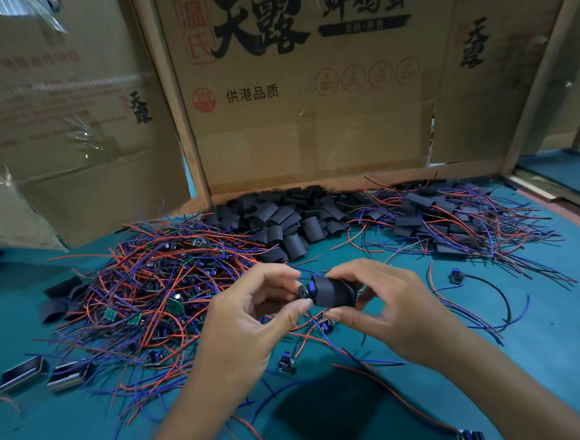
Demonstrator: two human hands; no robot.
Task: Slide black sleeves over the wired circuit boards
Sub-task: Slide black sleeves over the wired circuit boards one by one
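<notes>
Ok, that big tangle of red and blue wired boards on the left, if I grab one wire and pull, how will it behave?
The tangled pile would probably drag neighbours along, since its wires cross and loop everywhere. The wires look thin and floppy, so a board would likely dangle. Each piece seems light, judging by its small green boards.

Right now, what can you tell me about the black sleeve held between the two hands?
The black sleeve is a short, matte tube, soft and plastic-looking, lying roughly sideways above the teal table. The right hand grips it from the right, fingers above and thumb below. Its left mouth is open, with the end of a circuit board and its dark, blue-ringed parts poking out, pinched there by the left hand. The sleeve's far end is hidden.
</notes>
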